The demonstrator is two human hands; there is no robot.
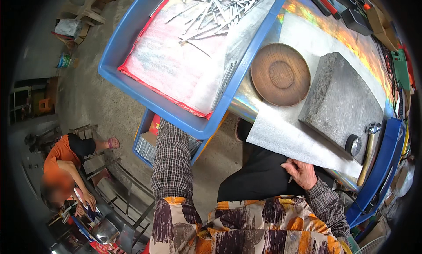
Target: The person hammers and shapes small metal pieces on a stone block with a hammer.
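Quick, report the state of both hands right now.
Left hand: hidden by the blue tray; open or closed cannot be told.
Right hand: partly closed, perhaps on something slim; a hold cannot be told for sure.

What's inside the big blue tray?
Thin metal rods on a pale, red-edged sheet. The sheet covers the tray bottom; the tray's far end is out of view.

The right grip (300,172) is beside a white sheet (285,133); the left sleeve (172,166) runs under a blue tray (154,104).

L hand hidden, tray (157,101) cropped; rods (228,10) ditto
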